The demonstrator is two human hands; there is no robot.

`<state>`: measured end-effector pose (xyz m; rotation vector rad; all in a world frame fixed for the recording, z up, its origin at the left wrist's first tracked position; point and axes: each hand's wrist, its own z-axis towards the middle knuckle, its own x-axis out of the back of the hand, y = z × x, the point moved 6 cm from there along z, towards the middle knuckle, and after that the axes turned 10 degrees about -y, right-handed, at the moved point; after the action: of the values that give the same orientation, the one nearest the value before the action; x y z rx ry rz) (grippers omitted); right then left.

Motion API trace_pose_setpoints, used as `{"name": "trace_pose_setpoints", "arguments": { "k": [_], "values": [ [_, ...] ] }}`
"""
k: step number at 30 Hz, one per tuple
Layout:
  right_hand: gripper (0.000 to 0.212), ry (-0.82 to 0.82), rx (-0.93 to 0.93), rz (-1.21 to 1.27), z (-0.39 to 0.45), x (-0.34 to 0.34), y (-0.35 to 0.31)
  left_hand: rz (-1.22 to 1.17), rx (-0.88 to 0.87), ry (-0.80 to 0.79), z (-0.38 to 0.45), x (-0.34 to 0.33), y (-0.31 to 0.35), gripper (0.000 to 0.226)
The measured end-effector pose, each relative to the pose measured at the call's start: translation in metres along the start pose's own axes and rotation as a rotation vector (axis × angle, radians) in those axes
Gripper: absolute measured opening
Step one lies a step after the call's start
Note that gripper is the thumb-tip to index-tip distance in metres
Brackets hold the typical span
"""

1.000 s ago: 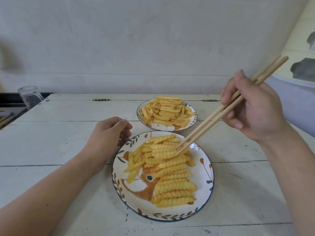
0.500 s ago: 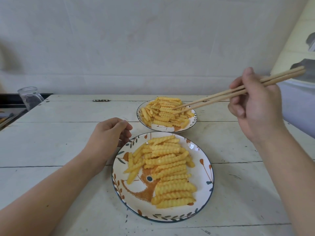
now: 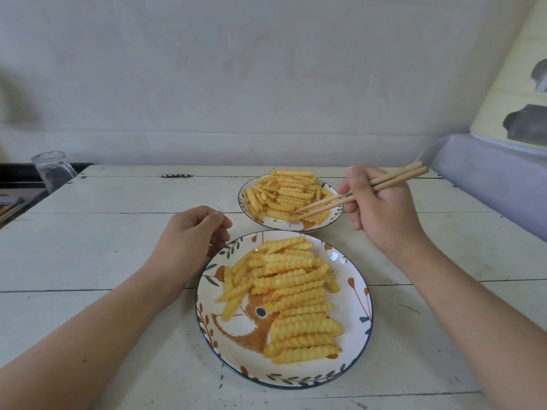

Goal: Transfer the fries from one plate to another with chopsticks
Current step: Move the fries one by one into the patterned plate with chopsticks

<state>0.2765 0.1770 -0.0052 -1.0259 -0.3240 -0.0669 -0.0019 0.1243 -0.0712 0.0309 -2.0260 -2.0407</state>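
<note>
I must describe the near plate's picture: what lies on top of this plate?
Crinkle fries lie piled on the near plate, covering its middle and right. An orange painted animal shows at left; the rest of it is hidden.

— What do we see at the centre of the frame?
— We see two patterned plates on a white plank table (image 3: 88,250). The near plate (image 3: 359,297), low in the frame, holds crinkle-cut fries (image 3: 293,294) over an orange painted animal. The far plate (image 3: 243,199), just above it, carries its own heap of fries (image 3: 284,190).
— And the hands?
— Our right hand (image 3: 381,214), at centre right, grips wooden chopsticks (image 3: 361,192); their tips reach into the far heap. Our left hand (image 3: 192,235) rests loosely curled on the table, just beside the near plate's upper-left rim.
— Anything else?
— A clear glass jar (image 3: 53,170) stands at the left edge.
</note>
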Motion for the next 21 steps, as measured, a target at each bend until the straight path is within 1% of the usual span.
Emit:
{"name": "trace_pose_setpoints", "arguments": {
  "k": [5, 8, 11, 14, 16, 18, 21],
  "values": [
    [0.042, 0.052, -0.024, 0.063, 0.002, 0.009, 0.002, 0.008, 0.001, -0.003, 0.001, 0.001, -0.002, 0.029],
    [0.040, 0.026, -0.044, 0.074, 0.003, 0.005, 0.008, 0.008, -0.001, -0.005, 0.001, 0.001, -0.002, 0.029],
    [0.042, -0.006, -0.054, 0.103, 0.003, -0.003, 0.012, 0.004, -0.001, -0.006, 0.001, 0.000, -0.002, 0.029],
    [0.048, 0.075, -0.071, 0.166, 0.007, 0.008, 0.005, 0.002, -0.002, -0.004, 0.001, 0.000, -0.001, 0.028],
    [0.053, 0.110, -0.066, 0.307, 0.008, 0.023, -0.006, 0.005, 0.000, -0.008, 0.001, 0.000, -0.001, 0.028],
    [0.058, 0.057, -0.057, 0.463, 0.009, 0.033, -0.017, 0.009, 0.001, -0.007, 0.001, 0.000, -0.001, 0.028],
    [0.059, -0.077, -0.045, 0.518, 0.005, 0.038, -0.029, 0.009, 0.003, -0.008, 0.001, 0.000, -0.002, 0.028]
  ]
}}
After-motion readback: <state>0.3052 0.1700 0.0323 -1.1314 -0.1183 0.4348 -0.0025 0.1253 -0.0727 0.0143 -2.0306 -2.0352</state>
